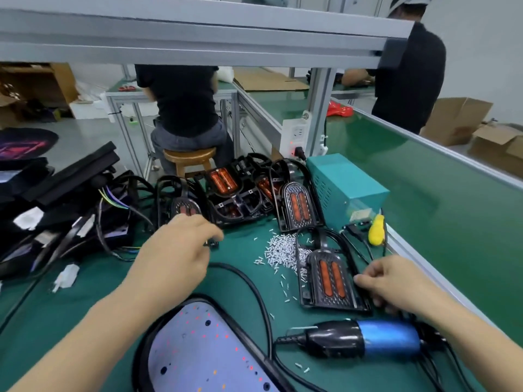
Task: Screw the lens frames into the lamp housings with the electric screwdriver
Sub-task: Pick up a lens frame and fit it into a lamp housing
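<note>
A black lens frame with two orange strips point(331, 274) lies flat on the green mat at centre right. My right hand point(396, 284) pinches its right edge. My left hand point(175, 253) reaches toward the pile of black lens frames point(235, 190) at the back, fingertips on a small black part point(211, 244). A lamp housing with a pale LED board point(198, 352) lies at the front, ringed by a black cable. The blue and black electric screwdriver point(365, 338) rests on the mat below my right hand, not held. Loose silver screws point(278, 250) are heaped between my hands.
A teal power supply box point(342, 185) stands behind the lens frame, a yellow object point(375, 230) beside it. Black housings with wires point(56, 210) are stacked at left. An aluminium rail point(424, 267) edges the mat on the right. Two people work at benches beyond.
</note>
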The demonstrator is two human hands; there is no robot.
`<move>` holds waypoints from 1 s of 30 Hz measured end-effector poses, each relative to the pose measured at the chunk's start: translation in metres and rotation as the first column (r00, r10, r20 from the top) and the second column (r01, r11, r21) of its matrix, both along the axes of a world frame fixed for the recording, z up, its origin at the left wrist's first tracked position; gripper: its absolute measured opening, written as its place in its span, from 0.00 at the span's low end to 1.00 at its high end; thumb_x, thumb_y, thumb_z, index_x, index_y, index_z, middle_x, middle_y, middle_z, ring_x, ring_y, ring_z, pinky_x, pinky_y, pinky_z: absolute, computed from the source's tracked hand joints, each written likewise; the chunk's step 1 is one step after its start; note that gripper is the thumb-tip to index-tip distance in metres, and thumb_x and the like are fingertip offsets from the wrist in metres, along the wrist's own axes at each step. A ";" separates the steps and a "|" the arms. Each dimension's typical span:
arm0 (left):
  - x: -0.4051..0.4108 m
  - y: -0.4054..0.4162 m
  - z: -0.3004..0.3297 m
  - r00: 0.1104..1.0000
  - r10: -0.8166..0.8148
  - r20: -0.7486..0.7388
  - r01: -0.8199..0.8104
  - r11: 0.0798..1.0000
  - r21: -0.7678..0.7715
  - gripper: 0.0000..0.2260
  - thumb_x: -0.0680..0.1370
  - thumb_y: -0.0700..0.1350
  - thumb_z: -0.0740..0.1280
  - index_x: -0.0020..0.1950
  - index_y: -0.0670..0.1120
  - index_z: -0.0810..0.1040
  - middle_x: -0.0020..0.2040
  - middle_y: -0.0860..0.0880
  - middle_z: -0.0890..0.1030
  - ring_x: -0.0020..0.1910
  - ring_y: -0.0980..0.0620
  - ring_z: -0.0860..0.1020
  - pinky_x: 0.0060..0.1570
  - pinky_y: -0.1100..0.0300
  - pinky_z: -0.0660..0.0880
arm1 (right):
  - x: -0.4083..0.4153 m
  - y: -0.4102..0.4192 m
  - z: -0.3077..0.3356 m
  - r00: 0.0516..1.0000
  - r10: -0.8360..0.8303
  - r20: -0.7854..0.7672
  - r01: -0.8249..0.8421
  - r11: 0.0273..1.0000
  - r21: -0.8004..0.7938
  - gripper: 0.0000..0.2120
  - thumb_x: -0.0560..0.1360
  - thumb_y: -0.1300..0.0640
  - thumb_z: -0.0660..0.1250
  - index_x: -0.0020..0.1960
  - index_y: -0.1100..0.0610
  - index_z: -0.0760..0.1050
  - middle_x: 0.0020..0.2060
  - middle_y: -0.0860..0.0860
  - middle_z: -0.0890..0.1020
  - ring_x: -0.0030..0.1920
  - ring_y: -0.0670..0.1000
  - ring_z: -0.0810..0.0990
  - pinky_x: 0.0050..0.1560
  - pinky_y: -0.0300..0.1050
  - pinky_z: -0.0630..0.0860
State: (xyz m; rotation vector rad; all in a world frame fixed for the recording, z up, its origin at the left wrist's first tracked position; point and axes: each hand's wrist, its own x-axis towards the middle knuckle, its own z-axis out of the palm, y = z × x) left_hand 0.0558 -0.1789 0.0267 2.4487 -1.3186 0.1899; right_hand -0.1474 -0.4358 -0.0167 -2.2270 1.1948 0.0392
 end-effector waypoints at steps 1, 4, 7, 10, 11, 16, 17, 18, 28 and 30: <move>-0.005 0.012 -0.004 0.997 0.034 -0.064 -0.037 0.998 -0.048 0.14 0.77 0.37 0.63 0.57 0.52 0.79 0.53 0.60 0.76 0.55 0.56 0.69 0.54 0.61 0.65 | 0.001 0.001 0.000 1.000 0.003 0.017 -0.003 1.000 -0.005 0.10 0.77 0.54 0.68 0.40 0.59 0.79 0.22 0.50 0.80 0.18 0.46 0.74 0.18 0.34 0.65; -0.019 0.044 -0.012 0.957 0.116 -0.267 -0.174 0.963 -0.206 0.13 0.75 0.34 0.66 0.50 0.53 0.80 0.49 0.63 0.77 0.53 0.57 0.73 0.51 0.63 0.64 | -0.001 0.006 0.006 0.994 0.041 0.099 -0.031 0.994 -0.101 0.10 0.75 0.58 0.68 0.35 0.58 0.77 0.19 0.49 0.78 0.18 0.45 0.75 0.21 0.35 0.69; -0.033 0.065 -0.021 0.897 0.156 -0.414 -0.311 0.888 -0.339 0.16 0.74 0.35 0.68 0.47 0.58 0.79 0.47 0.65 0.79 0.51 0.65 0.74 0.50 0.69 0.66 | -0.006 0.014 0.025 0.968 0.083 0.239 -0.010 0.956 -0.292 0.12 0.73 0.58 0.69 0.31 0.57 0.76 0.18 0.47 0.77 0.20 0.45 0.75 0.31 0.39 0.73; -0.043 0.075 -0.029 0.839 0.218 -0.499 -0.427 0.831 -0.355 0.13 0.75 0.39 0.68 0.48 0.59 0.78 0.48 0.63 0.78 0.50 0.63 0.74 0.49 0.63 0.67 | -0.007 0.029 0.047 0.907 0.150 0.393 0.024 0.914 -0.404 0.13 0.73 0.59 0.69 0.30 0.55 0.73 0.20 0.48 0.76 0.25 0.49 0.74 0.33 0.44 0.71; -0.045 0.079 -0.033 0.810 0.266 -0.522 -0.475 0.821 -0.318 0.11 0.75 0.41 0.68 0.50 0.58 0.77 0.49 0.62 0.77 0.51 0.59 0.74 0.50 0.60 0.67 | -0.005 0.034 0.052 0.886 0.182 0.427 0.018 0.906 -0.422 0.12 0.73 0.60 0.69 0.31 0.55 0.73 0.22 0.48 0.76 0.26 0.51 0.73 0.34 0.47 0.72; -0.049 0.106 -0.052 0.526 0.404 -0.749 -0.665 0.744 -0.066 0.10 0.77 0.48 0.67 0.58 0.49 0.77 0.52 0.52 0.79 0.47 0.52 0.75 0.49 0.57 0.68 | -0.003 0.060 0.063 0.812 0.311 0.494 -0.179 0.938 -0.296 0.05 0.74 0.59 0.66 0.39 0.55 0.75 0.28 0.53 0.80 0.24 0.47 0.68 0.30 0.42 0.73; -0.051 0.108 -0.052 0.490 0.396 -0.776 -0.663 0.747 -0.038 0.10 0.77 0.50 0.67 0.57 0.49 0.77 0.51 0.52 0.79 0.47 0.51 0.75 0.49 0.57 0.69 | -0.003 0.070 0.061 0.793 0.354 0.495 -0.256 0.932 -0.257 0.05 0.73 0.57 0.65 0.39 0.53 0.75 0.28 0.53 0.80 0.23 0.45 0.66 0.25 0.37 0.68; -0.052 0.108 -0.052 0.478 0.384 -0.790 -0.650 0.759 -0.024 0.08 0.77 0.50 0.66 0.55 0.50 0.77 0.50 0.53 0.79 0.46 0.52 0.75 0.49 0.57 0.70 | -0.001 0.080 0.059 0.775 0.403 0.486 -0.333 0.915 -0.228 0.04 0.73 0.56 0.65 0.40 0.52 0.75 0.29 0.53 0.79 0.23 0.43 0.65 0.24 0.35 0.65; -0.054 0.084 -0.047 0.367 0.227 -0.902 -0.639 0.767 -0.067 0.07 0.76 0.42 0.66 0.37 0.44 0.74 0.33 0.46 0.74 0.31 0.49 0.71 0.35 0.59 0.70 | 0.008 0.132 0.073 0.590 0.494 0.638 -0.536 0.831 -0.148 0.06 0.72 0.51 0.70 0.48 0.47 0.81 0.26 0.45 0.72 0.27 0.42 0.65 0.29 0.30 0.64; -0.060 0.082 -0.046 0.142 0.003 -0.990 -0.718 0.689 -0.100 0.06 0.76 0.41 0.64 0.40 0.43 0.77 0.35 0.45 0.79 0.30 0.49 0.76 0.36 0.57 0.74 | 0.005 0.138 0.078 0.553 0.511 0.658 -0.556 0.815 -0.166 0.08 0.72 0.52 0.70 0.49 0.40 0.79 0.27 0.45 0.72 0.27 0.43 0.65 0.28 0.32 0.63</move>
